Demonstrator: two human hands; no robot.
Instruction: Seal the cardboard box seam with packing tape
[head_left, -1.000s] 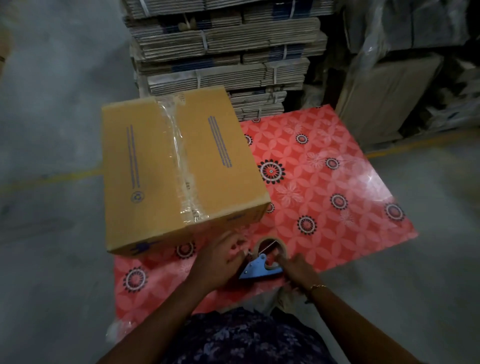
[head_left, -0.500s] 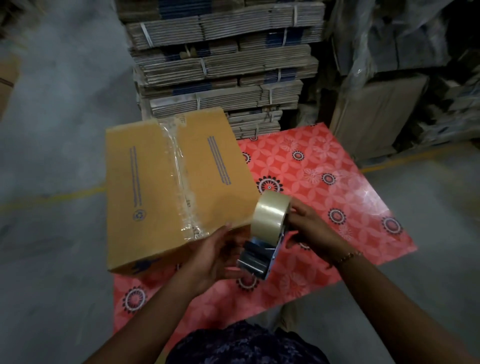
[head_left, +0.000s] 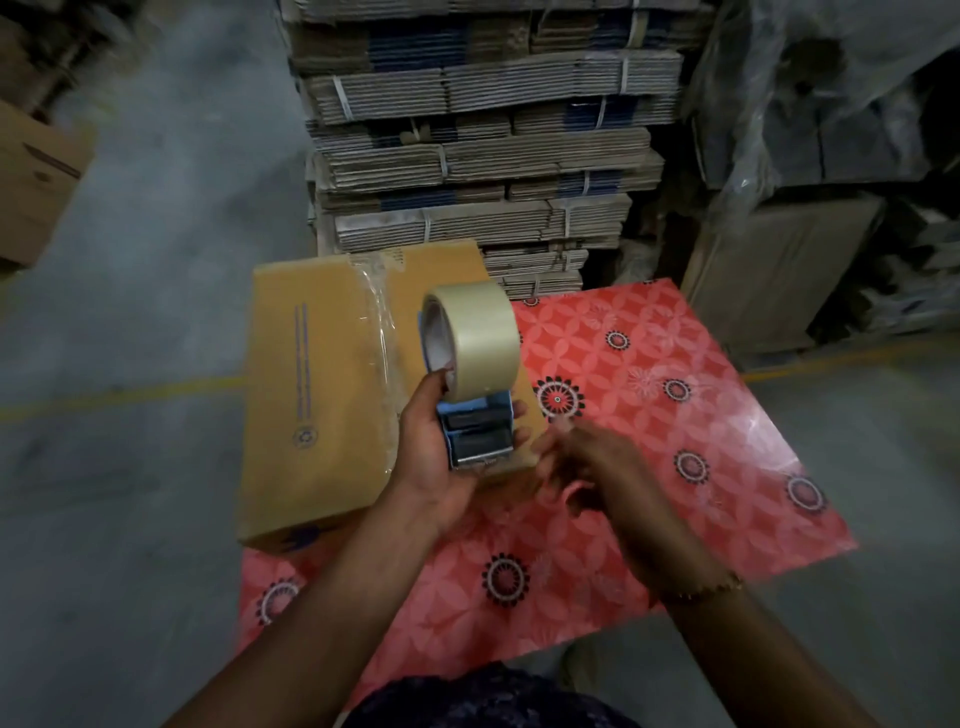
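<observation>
Cardboard box (head_left: 322, 395) sits on the red patterned mat (head_left: 649, 441), clear tape already running down its seam. From my feed, the left hand (head_left: 436, 457) has its grip wrapped around the tape dispenser (head_left: 475, 415), roll up top. The right hand (head_left: 587, 467) is blurry beside it, fingers loosely spread, holding nothing.

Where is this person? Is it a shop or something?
Probably a warehouse or packing area, not a shop: strapped bundles of flat cardboard are stacked high, the concrete floor has a yellow line, and a cardboard box is being taped.
</observation>
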